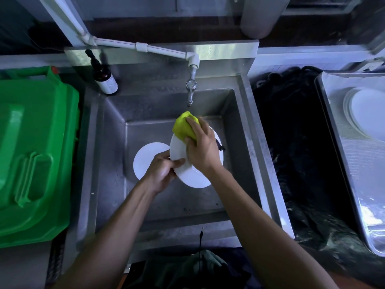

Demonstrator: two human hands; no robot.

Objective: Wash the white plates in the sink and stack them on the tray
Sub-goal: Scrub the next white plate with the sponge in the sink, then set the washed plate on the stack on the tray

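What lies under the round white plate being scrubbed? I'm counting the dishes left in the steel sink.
Under the held round white plate, a second white plate lies on the steel sink floor, partly covered by it and the left hand. Whether more plates lie beneath cannot be seen.

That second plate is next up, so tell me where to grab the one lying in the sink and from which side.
Take the flat plate by its left rim, coming from the left. It lies flat on the sink floor, so a thumb-over, fingers-under pinch probably suits. Its right edge is hidden behind the held plate and left hand.
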